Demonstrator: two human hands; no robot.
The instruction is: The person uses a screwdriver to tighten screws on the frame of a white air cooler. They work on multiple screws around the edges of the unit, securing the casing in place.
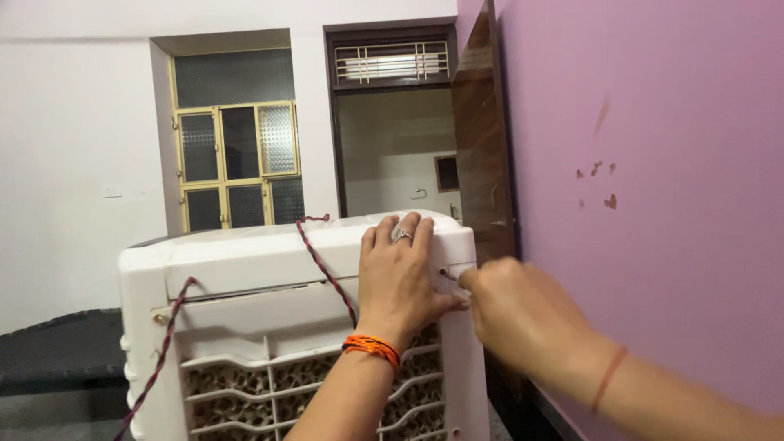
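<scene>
Your left hand lies flat and open on the white cooler. Your right hand, closed in a pinch, sits nearer the small screw, which lies at its 10 o'clock.

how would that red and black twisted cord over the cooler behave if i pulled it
The red and black twisted cord looks floppy: it drapes over the white plastic air cooler and sags down its front. Probably light and thin. It may drag under the left hand resting beside it.
</scene>
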